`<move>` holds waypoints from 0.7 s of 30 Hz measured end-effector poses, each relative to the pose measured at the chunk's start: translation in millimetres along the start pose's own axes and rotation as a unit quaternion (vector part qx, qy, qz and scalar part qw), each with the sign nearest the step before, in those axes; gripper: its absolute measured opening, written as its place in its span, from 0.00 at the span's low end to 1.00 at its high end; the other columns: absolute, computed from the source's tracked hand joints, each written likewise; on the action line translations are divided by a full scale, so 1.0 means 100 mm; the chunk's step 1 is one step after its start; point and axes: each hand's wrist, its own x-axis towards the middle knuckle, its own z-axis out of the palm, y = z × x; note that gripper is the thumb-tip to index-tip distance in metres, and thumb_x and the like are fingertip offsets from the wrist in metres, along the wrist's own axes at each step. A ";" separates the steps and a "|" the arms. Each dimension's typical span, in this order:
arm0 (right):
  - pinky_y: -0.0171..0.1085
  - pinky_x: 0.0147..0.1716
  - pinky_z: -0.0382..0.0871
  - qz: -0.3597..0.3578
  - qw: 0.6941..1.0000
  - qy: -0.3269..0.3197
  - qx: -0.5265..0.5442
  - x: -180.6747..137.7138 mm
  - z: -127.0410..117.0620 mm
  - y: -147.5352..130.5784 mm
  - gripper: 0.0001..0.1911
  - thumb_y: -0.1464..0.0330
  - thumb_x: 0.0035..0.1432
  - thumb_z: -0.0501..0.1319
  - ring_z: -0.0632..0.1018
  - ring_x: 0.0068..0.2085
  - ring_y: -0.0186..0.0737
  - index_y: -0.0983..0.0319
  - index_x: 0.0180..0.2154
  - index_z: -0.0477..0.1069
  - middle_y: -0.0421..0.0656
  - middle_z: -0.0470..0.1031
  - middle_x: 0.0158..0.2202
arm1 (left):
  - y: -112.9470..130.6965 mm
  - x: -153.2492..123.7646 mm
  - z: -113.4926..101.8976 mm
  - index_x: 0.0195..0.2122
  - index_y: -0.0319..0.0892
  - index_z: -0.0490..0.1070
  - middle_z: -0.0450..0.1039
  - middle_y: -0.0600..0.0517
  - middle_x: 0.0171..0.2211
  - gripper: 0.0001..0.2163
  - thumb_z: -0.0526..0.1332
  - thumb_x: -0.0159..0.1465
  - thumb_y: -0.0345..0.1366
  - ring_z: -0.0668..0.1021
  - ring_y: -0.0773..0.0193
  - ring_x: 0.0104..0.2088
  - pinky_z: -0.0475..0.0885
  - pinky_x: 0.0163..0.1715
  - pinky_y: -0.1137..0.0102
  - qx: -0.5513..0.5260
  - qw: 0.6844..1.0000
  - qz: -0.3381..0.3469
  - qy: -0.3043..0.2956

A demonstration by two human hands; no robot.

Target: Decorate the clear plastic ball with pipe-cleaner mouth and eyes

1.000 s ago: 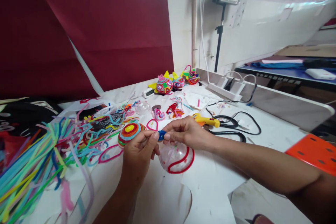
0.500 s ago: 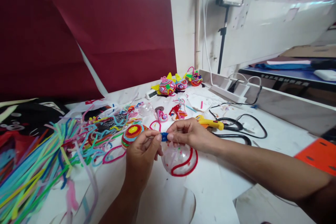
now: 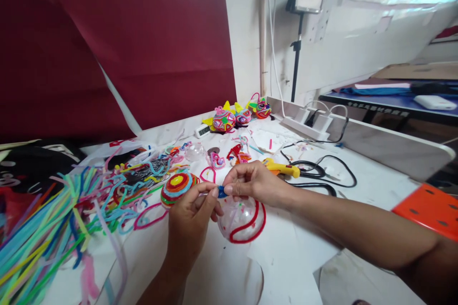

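Note:
My left hand (image 3: 189,217) and my right hand (image 3: 252,183) meet over the white table (image 3: 293,252), both pinching a short blue pipe-cleaner piece (image 3: 221,192) between fingertips. Just below them lies a clear plastic half-sphere (image 3: 241,219) edged with red pipe cleaner. A dome wound in red, orange, yellow and blue rings (image 3: 177,186) rests to the left of my left hand. Both hands are closed on the blue piece.
A heap of coloured pipe cleaners (image 3: 53,219) covers the left side. A yellow glue gun (image 3: 282,168) with black cable (image 3: 322,174) lies behind my right hand. Finished coloured fish figures (image 3: 236,115) stand at the back. An orange stool (image 3: 427,207) is at right.
The hands stay together pinching the blue piece; less of it shows between the fingers now. The view shifted slightly.

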 end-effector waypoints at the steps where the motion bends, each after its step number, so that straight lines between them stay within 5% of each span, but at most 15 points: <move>1: 0.29 0.21 0.60 0.000 1.000 -0.001 0.007 0.01 -0.01 0.02 0.20 0.61 0.39 0.76 0.71 0.20 0.29 0.67 0.29 0.73 0.37 0.72 0.18 | 0.00 0.00 0.00 0.34 0.39 0.73 0.71 0.57 0.16 0.08 0.64 0.58 0.38 0.71 0.70 0.17 0.68 0.19 0.76 -0.001 1.000 0.001 -0.003; 12: 0.31 0.22 0.60 -0.004 0.999 -0.037 -0.036 0.02 -0.06 0.05 0.20 0.58 0.43 0.74 0.70 0.22 0.29 0.67 0.29 0.73 0.37 0.71 0.19 | -0.12 0.05 -0.08 0.36 0.40 0.74 0.75 0.54 0.20 0.09 0.62 0.61 0.41 0.77 0.65 0.21 0.73 0.24 0.73 0.090 0.992 0.078 -0.052; 21: 0.32 0.23 0.57 -0.041 0.994 -0.043 -0.089 -0.02 -0.02 0.08 0.24 0.50 0.50 0.67 0.65 0.24 0.30 0.65 0.30 0.67 0.35 0.65 0.21 | -0.07 0.02 -0.03 0.34 0.40 0.73 0.76 0.53 0.19 0.09 0.63 0.60 0.41 0.79 0.63 0.21 0.76 0.24 0.71 0.040 0.998 0.029 -0.046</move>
